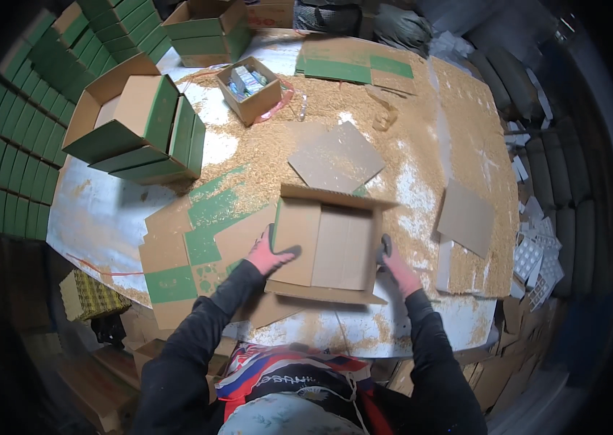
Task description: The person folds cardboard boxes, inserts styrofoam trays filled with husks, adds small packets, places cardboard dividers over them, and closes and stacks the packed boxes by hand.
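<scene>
An open cardboard box (346,246) stands in front of me at the near middle of the table, its flaps partly folded out and a bare brown bottom showing. My left hand (270,255), in a pink and grey glove, grips its left side, thumb over the left flap (295,243) and fingers around the outside. On the opposite side my right hand (398,265), gloved alike, holds the right wall with its fingers partly hidden. Flat green and brown cardboard pieces (203,243) lie under and beside my left arm. A loose grey-brown cardboard sheet (337,156) lies just beyond the box.
Wood shavings (422,101) cover much of the white table (92,196). Green cartons (136,127) stand at the left, with many more stacked behind. A small box of packets (250,90) sits farther back. Another cardboard sheet (466,217) lies to the right, near egg trays (538,257) beyond the edge.
</scene>
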A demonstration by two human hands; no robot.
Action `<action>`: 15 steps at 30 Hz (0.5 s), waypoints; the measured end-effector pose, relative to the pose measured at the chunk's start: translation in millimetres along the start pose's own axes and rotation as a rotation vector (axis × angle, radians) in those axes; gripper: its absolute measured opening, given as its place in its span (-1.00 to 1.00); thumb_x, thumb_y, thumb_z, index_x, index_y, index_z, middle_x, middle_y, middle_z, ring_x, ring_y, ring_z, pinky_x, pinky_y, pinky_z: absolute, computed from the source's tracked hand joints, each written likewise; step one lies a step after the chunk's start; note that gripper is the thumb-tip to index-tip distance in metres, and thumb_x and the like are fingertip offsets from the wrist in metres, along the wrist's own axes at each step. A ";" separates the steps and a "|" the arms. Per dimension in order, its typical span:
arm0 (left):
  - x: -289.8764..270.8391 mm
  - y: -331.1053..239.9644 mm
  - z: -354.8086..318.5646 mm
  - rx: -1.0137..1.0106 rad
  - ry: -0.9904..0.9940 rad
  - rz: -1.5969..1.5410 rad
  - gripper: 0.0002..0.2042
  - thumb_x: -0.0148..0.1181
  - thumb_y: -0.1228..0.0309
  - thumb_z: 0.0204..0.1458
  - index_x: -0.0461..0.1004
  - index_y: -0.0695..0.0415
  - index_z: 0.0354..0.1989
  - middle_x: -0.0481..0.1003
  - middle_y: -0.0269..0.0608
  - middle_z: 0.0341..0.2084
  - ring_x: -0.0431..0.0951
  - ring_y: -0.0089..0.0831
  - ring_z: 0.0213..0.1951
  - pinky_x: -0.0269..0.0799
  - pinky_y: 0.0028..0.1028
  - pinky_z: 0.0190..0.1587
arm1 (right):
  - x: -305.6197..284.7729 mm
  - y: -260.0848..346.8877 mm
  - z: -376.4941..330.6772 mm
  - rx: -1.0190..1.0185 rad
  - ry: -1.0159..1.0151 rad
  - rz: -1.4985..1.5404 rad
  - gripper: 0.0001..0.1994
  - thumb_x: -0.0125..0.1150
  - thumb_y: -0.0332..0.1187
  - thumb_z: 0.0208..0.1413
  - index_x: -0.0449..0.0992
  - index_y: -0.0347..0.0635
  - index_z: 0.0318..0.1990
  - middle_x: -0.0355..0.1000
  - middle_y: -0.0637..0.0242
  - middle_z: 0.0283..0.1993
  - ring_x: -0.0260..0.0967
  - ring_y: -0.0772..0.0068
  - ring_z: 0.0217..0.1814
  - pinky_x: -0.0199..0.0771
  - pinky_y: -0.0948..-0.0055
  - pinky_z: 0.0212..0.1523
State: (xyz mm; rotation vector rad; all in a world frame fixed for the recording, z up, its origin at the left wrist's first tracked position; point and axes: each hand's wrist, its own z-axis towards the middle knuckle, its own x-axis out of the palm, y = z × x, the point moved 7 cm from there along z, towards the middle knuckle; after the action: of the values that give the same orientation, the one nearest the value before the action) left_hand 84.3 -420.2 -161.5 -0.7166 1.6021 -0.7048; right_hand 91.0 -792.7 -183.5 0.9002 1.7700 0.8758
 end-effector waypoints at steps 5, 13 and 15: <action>-19.7 -10.3 -3.4 -0.230 0.067 -0.142 -0.14 0.30 0.03 -0.24 0.09 0.25 0.22 0.33 0.15 0.03 0.32 -0.06 0.09 0.17 -0.26 0.15 | 37.1 57.5 -3.6 0.041 -0.092 0.375 -0.37 0.12 -0.33 0.09 -0.02 -0.33 0.26 0.23 0.21 0.09 0.22 0.44 0.05 0.26 0.51 0.06; -410.5 -99.9 -12.8 0.171 -1.184 0.481 -0.44 0.18 0.15 -0.12 0.30 0.12 0.08 0.27 0.08 0.09 0.19 -0.06 0.16 -0.05 -0.12 0.24 | 72.7 379.0 40.7 -0.510 0.061 0.355 -0.71 -0.05 -0.39 0.18 0.36 -0.36 -0.01 0.39 0.21 -0.09 0.30 0.48 -0.03 0.28 0.50 0.05; -490.3 -46.1 -15.1 -0.390 -1.210 0.883 -0.27 0.21 0.02 -0.19 0.18 0.06 0.18 0.15 0.04 0.19 0.05 0.02 0.23 -0.20 0.08 0.24 | 119.0 445.2 72.2 -1.001 -0.036 -0.103 -0.64 -0.02 -0.44 0.13 0.27 -0.40 0.08 0.30 0.08 0.08 0.23 0.33 0.15 0.23 0.42 0.13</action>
State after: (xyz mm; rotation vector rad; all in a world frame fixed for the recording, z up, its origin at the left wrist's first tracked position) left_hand 134.4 -68.0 179.4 -0.4495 0.7290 0.6420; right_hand 210.7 -465.7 126.9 0.1564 1.0843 1.4496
